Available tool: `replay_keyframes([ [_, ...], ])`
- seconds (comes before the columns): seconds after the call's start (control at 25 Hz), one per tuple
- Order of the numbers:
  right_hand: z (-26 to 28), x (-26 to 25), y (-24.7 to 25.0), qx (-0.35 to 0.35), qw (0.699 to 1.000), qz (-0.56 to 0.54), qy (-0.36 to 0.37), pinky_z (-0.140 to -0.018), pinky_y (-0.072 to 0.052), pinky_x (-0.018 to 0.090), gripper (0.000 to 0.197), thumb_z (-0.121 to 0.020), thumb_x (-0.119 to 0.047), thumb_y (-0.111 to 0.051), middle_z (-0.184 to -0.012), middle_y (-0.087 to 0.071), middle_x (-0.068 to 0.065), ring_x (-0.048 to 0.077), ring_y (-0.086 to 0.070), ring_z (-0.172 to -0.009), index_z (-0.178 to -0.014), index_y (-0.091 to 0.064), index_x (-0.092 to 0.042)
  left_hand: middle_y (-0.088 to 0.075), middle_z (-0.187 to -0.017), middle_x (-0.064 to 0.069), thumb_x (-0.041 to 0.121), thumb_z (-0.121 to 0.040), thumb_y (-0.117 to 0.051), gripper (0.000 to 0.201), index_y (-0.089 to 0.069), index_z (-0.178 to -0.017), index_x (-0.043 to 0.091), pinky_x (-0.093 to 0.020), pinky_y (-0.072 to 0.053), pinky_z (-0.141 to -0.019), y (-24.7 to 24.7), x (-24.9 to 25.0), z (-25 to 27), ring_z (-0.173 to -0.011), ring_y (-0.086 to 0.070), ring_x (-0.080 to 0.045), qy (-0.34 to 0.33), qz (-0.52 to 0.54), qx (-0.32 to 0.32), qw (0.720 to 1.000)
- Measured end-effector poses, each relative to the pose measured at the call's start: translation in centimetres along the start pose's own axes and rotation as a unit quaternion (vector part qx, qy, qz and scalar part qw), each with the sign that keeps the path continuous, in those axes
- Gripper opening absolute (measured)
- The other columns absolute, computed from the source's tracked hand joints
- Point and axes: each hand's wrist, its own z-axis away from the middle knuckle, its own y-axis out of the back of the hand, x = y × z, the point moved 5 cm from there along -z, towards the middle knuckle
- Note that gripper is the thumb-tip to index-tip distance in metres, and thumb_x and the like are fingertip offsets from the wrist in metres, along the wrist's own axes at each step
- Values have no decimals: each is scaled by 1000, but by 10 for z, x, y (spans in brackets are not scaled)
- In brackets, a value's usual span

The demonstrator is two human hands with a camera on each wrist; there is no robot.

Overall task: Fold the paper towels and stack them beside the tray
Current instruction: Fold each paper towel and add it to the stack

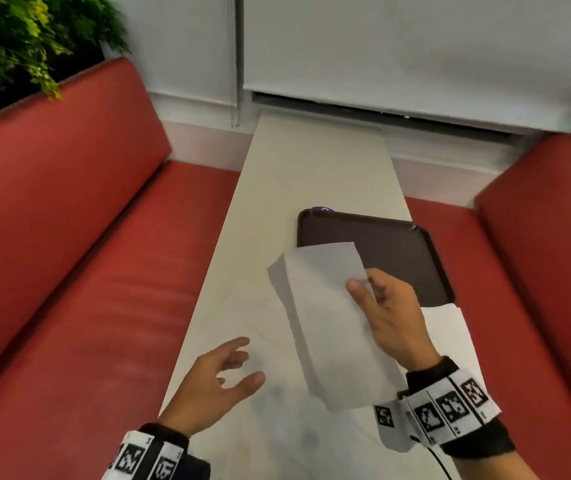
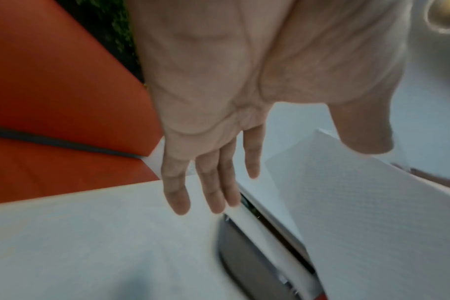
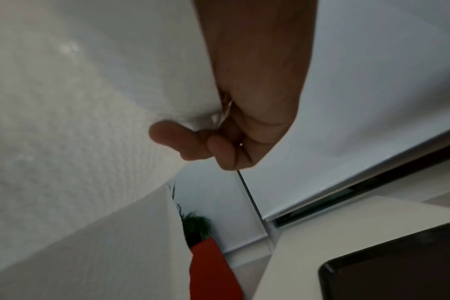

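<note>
Far left: red bench (image 1: 79, 244), plant (image 1: 17, 39) above its back. White table (image 1: 315, 161) runs down the middle. Left hand (image 1: 220, 379) hovers low over the table's near left part, fingers (image 2: 213, 182) relaxed and spread, holding nothing, palm turned toward the towel. Next, towel (image 1: 329, 323): lifted clear of the table, hanging as a long doubled sheet with its layers a little offset at the top, its upper end overlapping the near left corner of the tray in the head view. Right hand (image 1: 386, 313) pinches its right edge, thumb on top, fingers curled beneath. Tray (image 1: 398, 247): dark, on the right half of the table, nothing seen in it. A second white sheet (image 1: 447, 327) lies flat on the table just in front of the tray, partly under the right wrist. Judgement: fold is under way, no finished stack visible. Risks: a one-edge pinch lets the loose layers slide apart, giving a skewed crease; if the left hand misses the free end, the sheet may droop and crumple; setting it down carelessly could land it on the tray rather than beside it.
</note>
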Motion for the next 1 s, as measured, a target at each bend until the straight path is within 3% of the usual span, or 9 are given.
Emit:
replay_keyframes([
  [0.08,0,-14,4,5,997,-78,5,-73,-57,36,18,-91,-24,-57,-94,-73,7,24,-70,-85,-98,-67,-11,-67,-111,1,78,-34,-73,97,-51,-120,39,-34,-49,-93,-1,36,-18,-107,-62,-9,-28,106,-8,994],
  [0.16,2,-19,6,-1,989,-149,-10,-76,-58,39,24,-90,-24,-55,-100,-72,12,28,-70,-89,-104,-65,-7,-69,-110,-5,74,-33,-77,100,-53,-120,31,-41,-51,-91,-6,63,-27,-106,-64,-18,-30,194,-51,979],
  [0.36,8,-21,14,27,985,-172,-20,-71,-59,34,23,-91,-19,-54,-98,-72,16,29,-69,-85,-103,-63,-2,-71,-106,0,72,-44,-75,84,-63,-112,23,-34,-55,-84,-22,101,-23,-100,-67,-17,-91,140,-77,983],
  [0.48,13,-24,9,31,985,-168,-8,-71,-60,37,24,-88,-24,-54,-98,-72,12,28,-71,-86,-101,-64,-5,-72,-107,-6,43,-71,-70,52,-63,-113,13,-39,-56,-84,-41,116,-18,-99,-68,-23,-92,184,-136,969],
  [0.56,16,-25,6,41,986,-162,1,-72,-60,35,24,-87,-27,-56,-98,-73,6,23,-71,-87,-101,-65,-9,-71,-107,-6,25,-75,-65,38,-64,-110,9,-40,-56,-84,-44,122,-19,-100,-68,-24,-80,209,-128,966],
  [0.68,21,-8,5,43,990,-128,-37,-77,-58,31,39,-79,-42,-67,-104,-71,-4,15,-68,-94,-111,-62,-20,-71,-108,-8,20,-75,-62,35,-65,-108,6,-41,-55,-86,-40,123,-25,-101,-67,-25,-70,239,-105,963],
  [0.76,26,8,-3,-29,976,-175,-125,-86,-57,40,62,-70,-53,-75,-114,-69,-5,17,-66,-103,-122,-56,-23,-70,-109,-10,17,-77,-61,36,-64,-110,4,-40,-56,-86,-36,123,-29,-102,-67,-26,-66,253,-104,960],
  [0.88,34,9,-12,-92,926,-308,-197,-86,-56,42,51,-78,-34,-67,-113,-70,10,29,-68,-103,-122,-57,-9,-71,-108,-11,16,-76,-61,36,-64,-109,3,-36,-57,-82,-34,122,-32,-100,-67,-26,-66,260,-110,957],
  [1.0,31,7,-7,-75,930,-309,-185,-80,-58,35,37,-82,-21,-61,-107,-72,14,30,-69,-98,-113,-61,-1,-71,-107,-10,17,-75,-61,36,-65,-109,4,-35,-58,-81,-36,118,-33,-99,-68,-25,-68,260,-119,956],
])
